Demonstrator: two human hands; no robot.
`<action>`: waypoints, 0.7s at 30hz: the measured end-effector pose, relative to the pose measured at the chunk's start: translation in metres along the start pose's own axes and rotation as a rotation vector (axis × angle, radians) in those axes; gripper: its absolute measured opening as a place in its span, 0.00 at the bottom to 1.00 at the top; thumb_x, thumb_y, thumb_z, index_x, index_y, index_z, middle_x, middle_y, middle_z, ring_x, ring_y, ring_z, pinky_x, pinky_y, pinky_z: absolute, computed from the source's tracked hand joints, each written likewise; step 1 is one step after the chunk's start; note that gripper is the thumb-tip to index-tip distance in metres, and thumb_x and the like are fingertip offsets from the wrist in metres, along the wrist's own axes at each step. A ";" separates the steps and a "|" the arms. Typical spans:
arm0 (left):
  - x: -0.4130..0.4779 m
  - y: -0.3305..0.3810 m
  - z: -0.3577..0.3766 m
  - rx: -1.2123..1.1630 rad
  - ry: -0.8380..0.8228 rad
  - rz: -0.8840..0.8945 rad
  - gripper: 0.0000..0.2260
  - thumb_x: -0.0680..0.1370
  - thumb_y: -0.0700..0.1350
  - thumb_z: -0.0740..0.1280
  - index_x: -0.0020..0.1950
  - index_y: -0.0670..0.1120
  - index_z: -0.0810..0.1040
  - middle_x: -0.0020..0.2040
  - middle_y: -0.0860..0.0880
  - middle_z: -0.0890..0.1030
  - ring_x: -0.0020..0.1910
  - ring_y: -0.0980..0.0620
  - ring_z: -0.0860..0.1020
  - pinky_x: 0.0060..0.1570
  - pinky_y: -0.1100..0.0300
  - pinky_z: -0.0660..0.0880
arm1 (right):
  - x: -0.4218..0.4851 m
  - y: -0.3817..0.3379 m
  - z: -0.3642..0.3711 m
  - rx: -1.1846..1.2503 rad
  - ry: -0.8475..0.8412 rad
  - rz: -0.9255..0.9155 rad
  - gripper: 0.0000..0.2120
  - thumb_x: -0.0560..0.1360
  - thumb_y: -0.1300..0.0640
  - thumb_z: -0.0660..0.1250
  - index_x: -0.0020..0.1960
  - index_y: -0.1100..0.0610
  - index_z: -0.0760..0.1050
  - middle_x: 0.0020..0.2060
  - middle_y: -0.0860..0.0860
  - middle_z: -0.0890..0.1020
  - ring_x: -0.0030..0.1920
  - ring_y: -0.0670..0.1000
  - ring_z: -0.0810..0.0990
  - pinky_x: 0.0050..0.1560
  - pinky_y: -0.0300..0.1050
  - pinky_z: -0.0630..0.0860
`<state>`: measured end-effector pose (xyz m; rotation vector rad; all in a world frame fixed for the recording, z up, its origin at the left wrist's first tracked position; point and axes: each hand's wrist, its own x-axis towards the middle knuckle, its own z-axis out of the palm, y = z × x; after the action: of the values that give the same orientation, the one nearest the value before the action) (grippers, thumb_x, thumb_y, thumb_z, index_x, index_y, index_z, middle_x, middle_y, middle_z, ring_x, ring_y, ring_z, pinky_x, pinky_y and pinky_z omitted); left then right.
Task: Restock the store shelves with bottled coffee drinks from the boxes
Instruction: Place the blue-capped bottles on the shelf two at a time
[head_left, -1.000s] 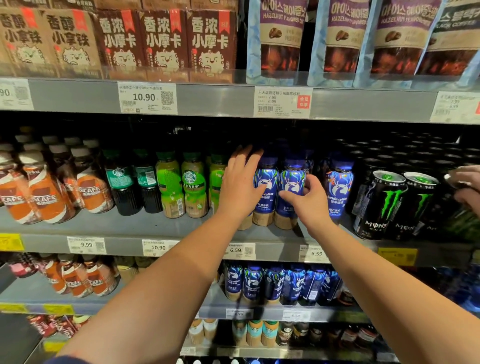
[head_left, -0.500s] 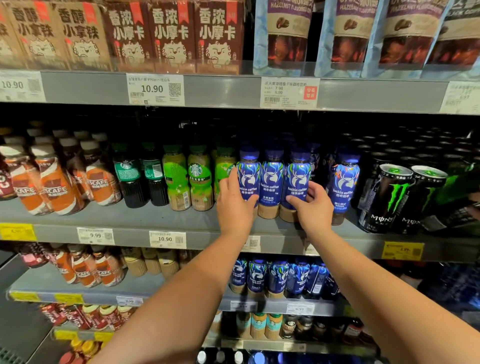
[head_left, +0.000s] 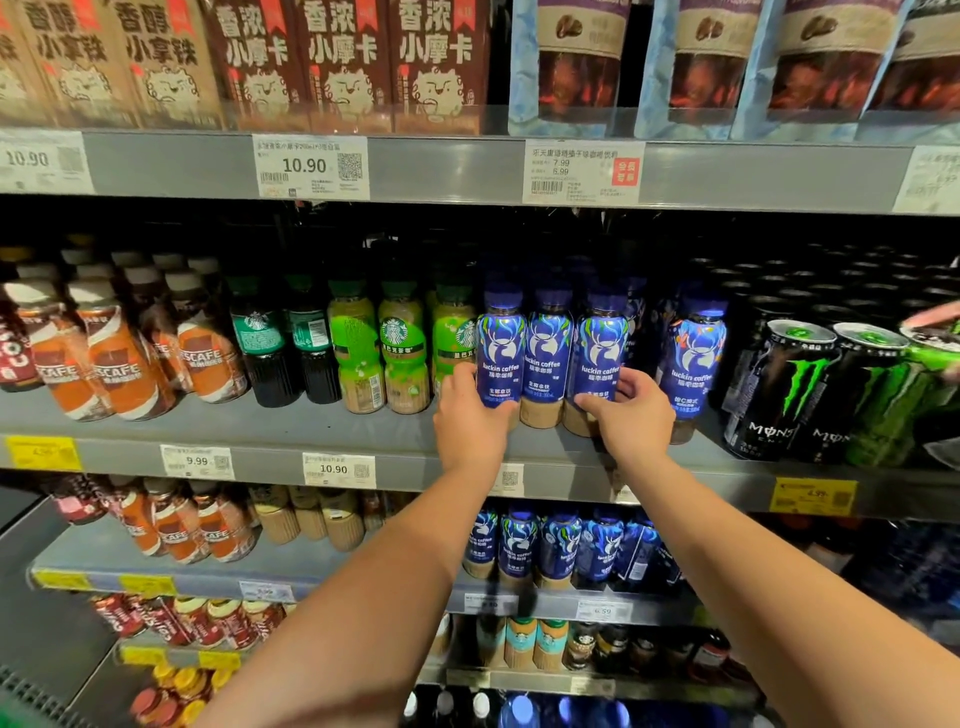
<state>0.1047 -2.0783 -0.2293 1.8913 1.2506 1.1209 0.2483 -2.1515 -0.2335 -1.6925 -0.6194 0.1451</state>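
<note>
left hand (head_left: 470, 421): curled round the lower body of the left bottle (head_left: 501, 348); fingers up its left side, back of the hand to the camera; gripping
right hand (head_left: 631, 415): wrapped round the lower body of the right bottle (head_left: 600, 348); thumb across the bottom of the label, fingers on the far right side; gripping
middle bottle (head_left: 549, 353): between the two hands, touched by neither as far as shows; flanked tight by the two held bottles
row: three blue luckin coffee bottles, upright, side by side, at the front edge of the middle shelf (head_left: 291, 431); caps above both hands, tan bases level with the knuckles
fourth blue bottle (head_left: 693, 358): just right of the right hand; upright; apart from the trio
Monster cans (head_left: 795, 389): further right of the right hand, same shelf
Starbucks bottles (head_left: 402, 348): just left of the left hand; green labels
Nescafe bottles (head_left: 114, 358): well left of the left hand; orange labels
lower blue bottles (head_left: 561, 545): shelf below, under both wrists
price tag (head_left: 337, 469): shelf rail, down-left of the left hand; reads 10.90
</note>
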 end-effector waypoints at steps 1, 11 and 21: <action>0.000 0.000 0.001 0.001 -0.001 0.003 0.19 0.70 0.45 0.75 0.57 0.45 0.71 0.55 0.47 0.76 0.52 0.46 0.77 0.51 0.51 0.75 | 0.000 0.001 0.000 0.000 0.000 0.001 0.26 0.65 0.62 0.78 0.61 0.62 0.76 0.53 0.53 0.83 0.54 0.51 0.81 0.57 0.45 0.77; -0.001 -0.001 -0.005 0.043 -0.022 0.002 0.17 0.72 0.47 0.73 0.56 0.44 0.72 0.55 0.47 0.75 0.51 0.48 0.76 0.51 0.54 0.72 | -0.011 -0.005 -0.001 -0.089 -0.034 -0.044 0.25 0.66 0.62 0.76 0.61 0.61 0.74 0.52 0.52 0.80 0.50 0.49 0.78 0.52 0.42 0.74; -0.020 -0.011 -0.068 0.434 -0.325 0.248 0.16 0.77 0.50 0.63 0.63 0.45 0.71 0.59 0.45 0.74 0.59 0.44 0.73 0.54 0.50 0.73 | -0.070 -0.041 -0.003 -0.608 -0.209 -0.221 0.06 0.72 0.58 0.66 0.42 0.61 0.72 0.44 0.59 0.78 0.47 0.60 0.76 0.40 0.45 0.65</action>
<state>0.0354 -2.0907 -0.2136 2.4893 1.1597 0.6452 0.1773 -2.1838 -0.2111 -2.1887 -1.0806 -0.0319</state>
